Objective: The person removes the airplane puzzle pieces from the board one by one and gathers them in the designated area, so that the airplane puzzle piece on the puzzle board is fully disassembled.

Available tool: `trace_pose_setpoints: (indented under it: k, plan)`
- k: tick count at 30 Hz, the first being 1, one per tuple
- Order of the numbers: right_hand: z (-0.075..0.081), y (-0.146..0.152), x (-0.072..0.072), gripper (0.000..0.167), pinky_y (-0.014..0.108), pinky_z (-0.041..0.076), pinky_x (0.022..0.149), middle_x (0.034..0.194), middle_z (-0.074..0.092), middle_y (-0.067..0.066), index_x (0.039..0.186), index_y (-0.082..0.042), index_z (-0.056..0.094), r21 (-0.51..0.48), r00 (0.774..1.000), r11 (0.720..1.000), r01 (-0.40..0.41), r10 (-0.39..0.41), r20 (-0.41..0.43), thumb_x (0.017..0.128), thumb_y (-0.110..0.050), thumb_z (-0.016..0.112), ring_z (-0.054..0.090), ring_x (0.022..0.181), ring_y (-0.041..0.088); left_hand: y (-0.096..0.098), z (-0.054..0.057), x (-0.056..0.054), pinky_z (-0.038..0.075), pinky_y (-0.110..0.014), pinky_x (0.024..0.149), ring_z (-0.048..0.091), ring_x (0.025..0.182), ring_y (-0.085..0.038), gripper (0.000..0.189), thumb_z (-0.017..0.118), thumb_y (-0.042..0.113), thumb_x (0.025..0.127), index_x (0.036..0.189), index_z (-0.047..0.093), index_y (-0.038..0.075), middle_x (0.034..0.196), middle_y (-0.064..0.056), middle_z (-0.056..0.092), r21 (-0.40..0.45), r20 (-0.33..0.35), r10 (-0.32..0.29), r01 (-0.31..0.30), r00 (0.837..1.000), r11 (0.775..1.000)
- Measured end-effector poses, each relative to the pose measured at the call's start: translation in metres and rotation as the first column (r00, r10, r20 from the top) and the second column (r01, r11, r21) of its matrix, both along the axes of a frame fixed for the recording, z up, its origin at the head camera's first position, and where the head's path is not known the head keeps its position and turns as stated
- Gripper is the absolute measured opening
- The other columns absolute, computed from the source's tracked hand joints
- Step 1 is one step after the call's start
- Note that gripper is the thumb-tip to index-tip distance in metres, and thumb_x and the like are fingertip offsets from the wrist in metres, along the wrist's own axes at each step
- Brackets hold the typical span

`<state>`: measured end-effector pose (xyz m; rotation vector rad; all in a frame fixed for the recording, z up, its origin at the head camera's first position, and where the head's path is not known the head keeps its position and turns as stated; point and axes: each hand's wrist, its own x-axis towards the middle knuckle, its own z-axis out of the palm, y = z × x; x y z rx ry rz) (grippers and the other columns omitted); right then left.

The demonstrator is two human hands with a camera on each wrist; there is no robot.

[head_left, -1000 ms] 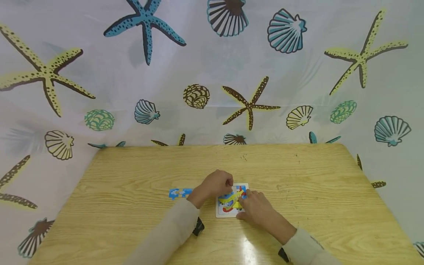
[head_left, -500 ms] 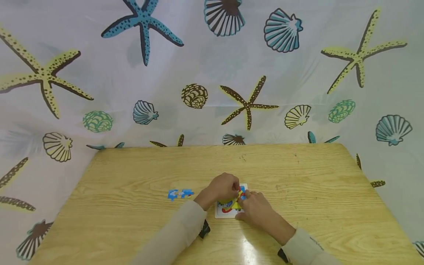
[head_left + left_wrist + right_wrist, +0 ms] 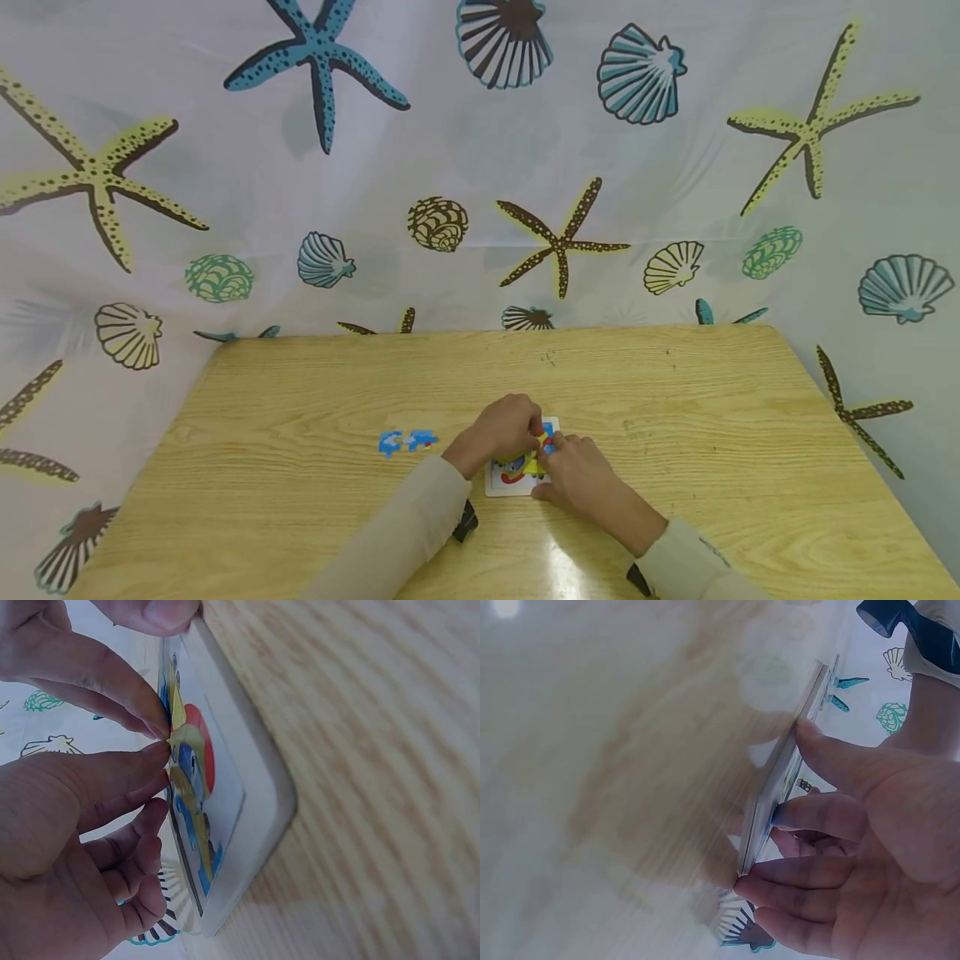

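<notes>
A small jigsaw puzzle board (image 3: 495, 491) with a white rim lies mid-table, bearing a yellow, red and blue airplane picture. Over its upper middle is my left hand (image 3: 510, 427), fingers curled. In the left wrist view, thumb and forefinger pinch a small puzzle piece (image 3: 174, 742) at the picture's surface, mostly hidden by the fingertips. My right hand (image 3: 581, 475) grips the board's right side. The right wrist view shows its thumb on one part of the board's edge (image 3: 769, 802), lower fingers further along, and a forefinger on the picture.
Blue loose puzzle pieces (image 3: 390, 442) lie left of the board, beyond the left forearm. The wooden table (image 3: 720, 400) runs back to a cloth (image 3: 480, 150) printed with shells and starfish. Black straps (image 3: 465, 523) sit at both wrists.
My left hand has moved right and slightly nearer over the board, from its upper left to its middle, then stayed about there. The right hand keeps its place on the board.
</notes>
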<state>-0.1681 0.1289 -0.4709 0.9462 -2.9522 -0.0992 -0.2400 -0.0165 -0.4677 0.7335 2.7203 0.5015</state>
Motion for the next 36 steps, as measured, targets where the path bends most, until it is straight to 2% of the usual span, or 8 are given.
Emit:
trace_pose_setpoints:
  k: [7, 11, 17, 21, 25, 30, 36]
  plan:
    - [-0.0004, -0.0004, 0.0003, 0.049, 0.038, 0.054, 0.072, 0.108, 0.067, 0.015, 0.102, -0.011, 0.072, -0.007, 1.000, 1.000, 0.000, 0.000, 0.005, 0.079, -0.053, 0.068, 0.066, 0.083, 0.027, 0.0012, -0.0031, -0.0013, 0.043, -0.023, 0.066, 0.046, 0.077, -0.012, 0.011, 0.074, 0.021, 0.082, 0.081, 0.068, 0.012, 0.085, 0.001, 0.052, -0.010, -0.007, -0.001, 0.001, 1.000, 1.000]
    - [-0.0005, -0.0003, 0.0004, 0.050, 0.039, 0.054, 0.075, 0.111, 0.066, 0.017, 0.105, -0.010, 0.072, -0.003, 1.000, 1.000, 0.007, -0.007, 0.015, 0.080, -0.053, 0.067, 0.066, 0.086, 0.028, 0.0023, -0.0020, -0.0017, 0.043, -0.023, 0.067, 0.047, 0.077, -0.012, 0.011, 0.074, 0.021, 0.082, 0.081, 0.067, 0.012, 0.086, 0.002, 0.052, -0.024, -0.002, 0.001, -0.001, 1.000, 1.000]
    - [0.0020, -0.0005, 0.0006, 0.054, 0.042, 0.053, 0.081, 0.120, 0.063, 0.021, 0.115, -0.010, 0.069, 0.011, 0.998, 1.000, 0.029, -0.030, 0.050, 0.081, -0.052, 0.066, 0.065, 0.100, 0.033, 0.0040, 0.0014, -0.0018, 0.045, -0.024, 0.069, 0.048, 0.077, -0.011, 0.012, 0.075, 0.021, 0.081, 0.080, 0.066, 0.012, 0.088, 0.002, 0.054, -0.035, -0.004, 0.001, -0.001, 1.000, 0.999]
    - [0.0029, -0.0002, 0.0005, 0.054, 0.041, 0.053, 0.079, 0.119, 0.064, 0.021, 0.115, -0.011, 0.069, 0.015, 0.999, 0.999, 0.030, -0.031, 0.041, 0.081, -0.052, 0.066, 0.065, 0.096, 0.031, 0.0048, 0.0026, -0.0014, 0.045, -0.024, 0.068, 0.049, 0.076, -0.011, 0.012, 0.075, 0.018, 0.081, 0.080, 0.065, 0.012, 0.087, 0.002, 0.054, -0.023, 0.000, 0.008, -0.008, 1.000, 1.000]
    - [0.0018, 0.0002, -0.0001, 0.053, 0.040, 0.054, 0.077, 0.116, 0.065, 0.020, 0.113, -0.010, 0.070, 0.012, 0.999, 1.000, 0.024, -0.024, 0.031, 0.081, -0.053, 0.066, 0.066, 0.091, 0.029, 0.0057, 0.0017, -0.0015, 0.045, -0.025, 0.072, 0.049, 0.078, -0.012, 0.017, 0.075, 0.018, 0.081, 0.091, 0.062, 0.012, 0.090, 0.001, 0.056, -0.008, 0.012, 0.019, -0.019, 1.000, 1.000]
    - [0.0008, 0.0000, -0.0011, 0.051, 0.040, 0.054, 0.074, 0.110, 0.066, 0.018, 0.107, -0.008, 0.070, -0.007, 0.999, 1.000, 0.025, -0.025, 0.035, 0.080, -0.052, 0.067, 0.066, 0.087, 0.029, 0.0058, -0.0001, -0.0030, 0.046, -0.028, 0.076, 0.050, 0.081, -0.013, 0.023, 0.063, 0.020, 0.091, 0.111, 0.061, 0.009, 0.095, -0.001, 0.059, 0.008, 0.008, 0.028, -0.028, 1.000, 1.000]
    - [0.0017, -0.0002, -0.0017, 0.052, 0.041, 0.054, 0.074, 0.110, 0.066, 0.018, 0.109, -0.008, 0.069, 0.001, 0.999, 1.000, 0.027, -0.027, 0.047, 0.081, -0.052, 0.067, 0.066, 0.087, 0.029, 0.0051, -0.0013, -0.0042, 0.049, -0.030, 0.082, 0.052, 0.084, -0.013, 0.019, 0.054, 0.019, 0.096, 0.107, 0.065, 0.008, 0.100, -0.003, 0.060, 0.007, -0.008, 0.022, -0.022, 1.000, 1.000]
